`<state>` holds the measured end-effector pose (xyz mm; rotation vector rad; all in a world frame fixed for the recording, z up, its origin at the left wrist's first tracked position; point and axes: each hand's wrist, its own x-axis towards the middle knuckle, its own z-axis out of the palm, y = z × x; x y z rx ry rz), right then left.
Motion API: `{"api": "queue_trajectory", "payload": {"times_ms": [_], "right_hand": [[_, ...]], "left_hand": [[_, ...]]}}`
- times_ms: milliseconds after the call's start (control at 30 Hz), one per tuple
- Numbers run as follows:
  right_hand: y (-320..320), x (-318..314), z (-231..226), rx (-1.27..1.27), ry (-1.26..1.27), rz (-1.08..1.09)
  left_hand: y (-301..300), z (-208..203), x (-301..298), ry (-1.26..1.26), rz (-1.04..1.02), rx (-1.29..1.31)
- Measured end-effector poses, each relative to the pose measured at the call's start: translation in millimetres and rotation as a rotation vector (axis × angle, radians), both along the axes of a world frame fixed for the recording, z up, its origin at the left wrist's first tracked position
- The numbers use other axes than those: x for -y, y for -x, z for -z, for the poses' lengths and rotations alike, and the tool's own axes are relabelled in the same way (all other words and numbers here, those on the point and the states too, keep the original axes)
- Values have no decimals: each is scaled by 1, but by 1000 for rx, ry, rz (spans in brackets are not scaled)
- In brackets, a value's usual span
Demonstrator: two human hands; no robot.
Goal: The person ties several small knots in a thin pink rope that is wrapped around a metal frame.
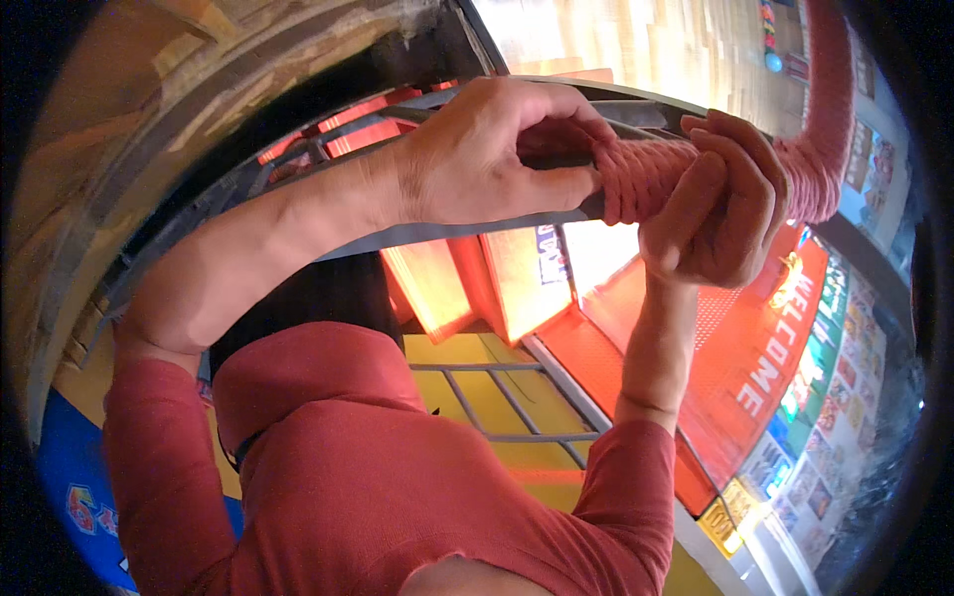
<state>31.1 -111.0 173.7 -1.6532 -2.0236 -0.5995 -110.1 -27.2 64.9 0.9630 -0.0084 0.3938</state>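
Note:
Pink cord point(646, 164) is wound in close turns around a grey metal bar point(447, 230) that runs across the upper part of the view. At the left end of the winding, my left hand point(507, 149) pinches the cord's edge between thumb and fingers, with a gap inside its curl. My right hand point(717, 199) is closed around the wound part, its fingers bent over the top. Beyond it the pink winding carries on to the right and meets a thick pink upright length point(831, 84). The cord's loose end cannot be made out.
Below the bar lies a red mat point(730, 348) with pale lettering. Grey metal rungs point(487, 397) stand before a yellow surface. A lit colourful display point(840, 397) lines the right side, and a brown curved structure point(129, 129) fills the upper left.

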Motion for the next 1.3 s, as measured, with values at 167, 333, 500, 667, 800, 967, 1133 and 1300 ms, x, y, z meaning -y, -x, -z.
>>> {"api": "queue_trajectory", "payload": {"times_ms": [167,333,500,667,800,967,1133,1300], "right_hand": [[31,20,12,-425,-457,240],[92,78,83,-1292,-616,814],[74,63,130,-2031,-386,438],[55,46,142,-2428,-296,-52],[46,31,143,-2628,-314,-83],[54,7,154,-2727,-436,-465],[56,20,157,-2716,-289,-616],[47,21,158,-2711,-226,-757]], "left_hand": [[4,-25,1,-617,-258,-199],[-11,-45,21,-1080,-515,-428],[-18,-51,16,-1039,-442,-405],[-27,-39,6,-794,-87,-470],[-34,-63,-1,-833,-22,-537],[-30,-67,-13,-1082,76,-527],[-22,-77,4,-950,4,-559],[-28,-83,8,-1007,-29,-527]]}}
